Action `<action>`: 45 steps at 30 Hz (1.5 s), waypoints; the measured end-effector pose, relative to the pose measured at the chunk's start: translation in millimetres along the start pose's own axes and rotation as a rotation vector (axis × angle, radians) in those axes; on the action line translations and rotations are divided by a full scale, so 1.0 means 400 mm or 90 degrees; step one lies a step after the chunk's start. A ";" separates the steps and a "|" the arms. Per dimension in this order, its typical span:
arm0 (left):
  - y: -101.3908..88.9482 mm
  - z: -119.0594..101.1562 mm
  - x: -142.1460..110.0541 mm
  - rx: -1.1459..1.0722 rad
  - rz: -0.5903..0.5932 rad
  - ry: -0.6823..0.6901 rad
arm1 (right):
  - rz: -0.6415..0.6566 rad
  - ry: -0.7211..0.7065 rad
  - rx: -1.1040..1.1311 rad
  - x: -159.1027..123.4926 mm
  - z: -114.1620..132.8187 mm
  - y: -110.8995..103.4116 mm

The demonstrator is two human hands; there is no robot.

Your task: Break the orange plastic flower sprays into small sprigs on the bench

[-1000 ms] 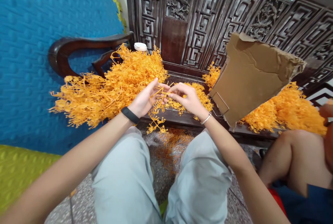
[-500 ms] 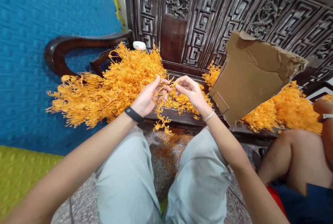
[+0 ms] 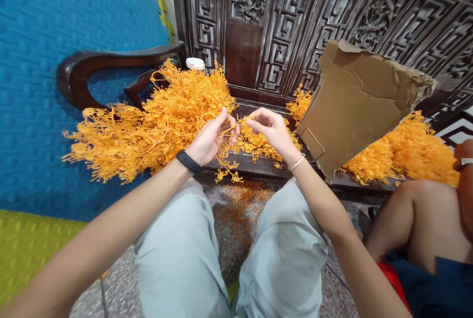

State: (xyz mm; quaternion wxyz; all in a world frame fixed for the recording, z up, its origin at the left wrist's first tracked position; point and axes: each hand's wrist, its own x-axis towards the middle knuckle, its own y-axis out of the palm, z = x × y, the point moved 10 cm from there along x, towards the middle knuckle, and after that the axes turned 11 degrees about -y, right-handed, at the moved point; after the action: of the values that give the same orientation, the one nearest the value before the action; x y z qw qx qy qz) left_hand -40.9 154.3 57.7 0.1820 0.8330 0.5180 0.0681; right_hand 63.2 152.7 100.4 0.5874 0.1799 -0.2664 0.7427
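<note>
My left hand (image 3: 213,136), with a black band at the wrist, is closed round an orange branched plastic strand (image 3: 228,172) whose end dangles below the palm. Facing it, my right hand (image 3: 271,128) pinches a thin part of the same orange piece, stretched between the fingertips of both hands. A large heap of orange strands (image 3: 158,128) lies just left of and behind my left hand. Smaller loose orange pieces (image 3: 258,146) are spread on the dark wooden bench beneath and between the hands.
A bent cardboard sheet (image 3: 358,106) leans at the right, with another orange pile (image 3: 417,155) behind it. Behind stands a carved wooden backrest (image 3: 244,52), with a white lidded container (image 3: 195,64) at its foot. Orange scraps litter the floor (image 3: 240,209). Another person's knee (image 3: 417,209) is at the right.
The hands stay almost in place, still holding the orange strand between them. My left fingers have curled in a little more, and the view has shifted slightly.
</note>
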 end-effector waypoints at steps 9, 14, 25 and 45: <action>0.050 -0.002 0.010 0.024 0.003 0.026 | -0.189 0.110 0.090 0.014 -0.081 -0.071; 0.056 0.015 0.034 -0.077 -0.036 0.008 | -0.295 0.158 0.078 0.019 -0.136 -0.092; 0.058 0.050 0.033 -0.272 -0.090 -0.048 | -0.600 0.270 -0.112 -0.019 -0.284 -0.311; -0.001 0.003 -0.002 -0.101 -0.033 -0.001 | -0.343 0.291 -0.214 -0.134 -0.417 -0.464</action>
State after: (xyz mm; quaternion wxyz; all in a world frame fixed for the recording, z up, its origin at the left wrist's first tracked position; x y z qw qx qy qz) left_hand -41.2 153.4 56.5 0.2492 0.8025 0.5320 0.1038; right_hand 263.5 243.5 -28.8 0.8268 -0.0253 -0.1901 0.5287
